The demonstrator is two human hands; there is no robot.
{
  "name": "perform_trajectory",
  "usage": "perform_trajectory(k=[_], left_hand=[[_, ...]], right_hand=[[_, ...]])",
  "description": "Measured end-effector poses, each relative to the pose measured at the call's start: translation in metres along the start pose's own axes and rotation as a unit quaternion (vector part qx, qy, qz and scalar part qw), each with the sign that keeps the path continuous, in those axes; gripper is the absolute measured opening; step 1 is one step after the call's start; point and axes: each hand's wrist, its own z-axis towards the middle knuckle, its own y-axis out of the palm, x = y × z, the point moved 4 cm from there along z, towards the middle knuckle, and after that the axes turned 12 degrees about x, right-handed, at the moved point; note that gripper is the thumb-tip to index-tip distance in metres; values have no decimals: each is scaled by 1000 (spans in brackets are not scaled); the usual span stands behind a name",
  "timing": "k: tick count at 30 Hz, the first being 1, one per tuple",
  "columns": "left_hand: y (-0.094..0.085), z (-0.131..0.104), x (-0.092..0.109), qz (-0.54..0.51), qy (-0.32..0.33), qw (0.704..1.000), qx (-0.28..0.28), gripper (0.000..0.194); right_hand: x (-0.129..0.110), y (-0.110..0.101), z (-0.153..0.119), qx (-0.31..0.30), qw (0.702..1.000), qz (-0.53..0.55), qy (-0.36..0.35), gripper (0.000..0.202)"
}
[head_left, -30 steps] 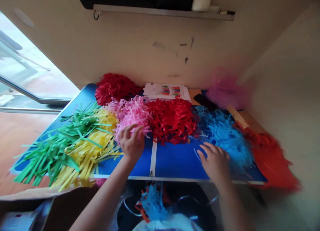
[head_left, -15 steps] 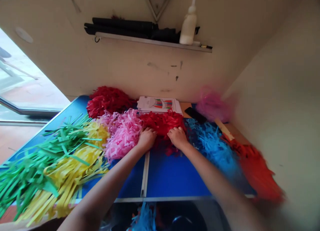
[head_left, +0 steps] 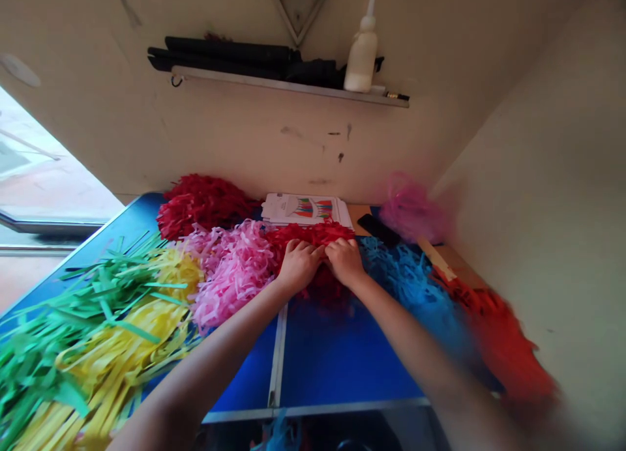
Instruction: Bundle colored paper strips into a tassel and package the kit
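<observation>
Red shredded strips point(head_left: 325, 285) lie in a fluffy bunch at the middle of the blue table point(head_left: 342, 366). On the bunch rests my left hand point(head_left: 300, 263), its fingers curled down into the strips. Beside it, almost touching, my right hand point(head_left: 343, 260) is closed on the same red bunch. Both fingertips are partly hidden among the strips. Pink strips point(head_left: 235, 268) lie just left of my left hand, and blue strips point(head_left: 411, 285) spread out to the right of my right hand.
Green strips point(head_left: 73, 327) and yellow strips point(head_left: 132, 340) cover the left side. Dark red strips point(head_left: 200, 203), printed packs point(head_left: 306, 210), a black phone point(head_left: 378, 230) and a pink bundle point(head_left: 413, 210) sit along the back. Orange-red strips point(head_left: 508, 340) lie right. A shelf point(head_left: 293, 87) holds a bottle point(head_left: 360, 58).
My hands have come closer together over the red strips, the left one moving right. The view has shifted slightly.
</observation>
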Motion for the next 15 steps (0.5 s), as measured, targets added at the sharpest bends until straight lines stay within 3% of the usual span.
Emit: perform_trajectory(k=[6, 10, 13, 15], left_hand=[[13, 17, -19, -14, -66, 998, -16, 21], [15, 19, -22, -49, -136, 989, 12, 12], [4, 34, -32, -99, -196, 974, 61, 12], [-16, 50, -48, -124, -258, 951, 113, 21]], right_hand=[[-10, -8, -10, 12, 1000, 5, 15, 32], [-34, 4, -23, -32, 999, 17, -10, 29], [-49, 16, -27, -52, 999, 4, 3, 32], [-56, 23, -29, -65, 998, -9, 20, 38]])
